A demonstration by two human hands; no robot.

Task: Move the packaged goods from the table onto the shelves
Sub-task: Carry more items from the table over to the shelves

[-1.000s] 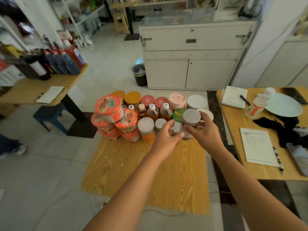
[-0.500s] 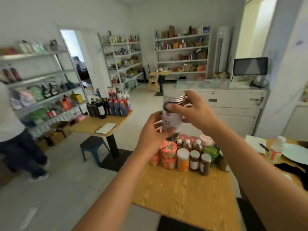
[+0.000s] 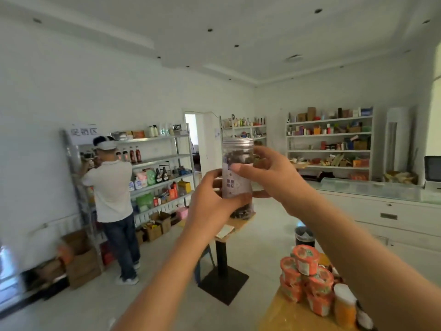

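Holding one clear jar [image 3: 232, 185] upright in mid-air, left hand [image 3: 210, 206] gripping low and right hand [image 3: 274, 177] gripping high, well apart from the shelves [image 3: 162, 158]: unshelved, with stacked cups [image 3: 306, 259] waiting on the table [image 3: 286, 316].

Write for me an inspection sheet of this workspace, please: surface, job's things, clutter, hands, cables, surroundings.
Surface: wooden table, only its corner in view at the lower right.
Job's things: clear jar with metal lid and dark contents, held up in the air; stacked orange cups and a yellow jar on the table.
Clutter: cardboard boxes on the floor by the metal shelves; a bin.
Hands: left hand grips the jar's lower part; right hand holds its upper part.
Cables: nothing seen.
Surroundings: another person at the metal shelves; stocked wall shelves; white counter.
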